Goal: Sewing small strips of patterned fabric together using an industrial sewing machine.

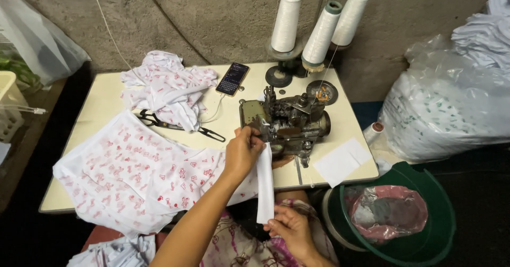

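Beside three thread cones [319, 28] on the table [101, 105], both hands' fingers [254, 135] pinch one white strip [264, 184].

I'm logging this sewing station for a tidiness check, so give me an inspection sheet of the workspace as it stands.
Surface: cream table, largely covered by cloth.
Job's things: white fabric strip hanging from the overlock machine; printed fabric spread at left.
Clutter: scissors, phone, crumpled printed cloth, white fabric piece.
Grippers: left hand holds the strip's top at the machine; right hand pinches its lower end.
Cables: white cord from the phone; threads rising from three thread cones.
Surroundings: green basin with pink bag, plastic sack of cloth, concrete wall.
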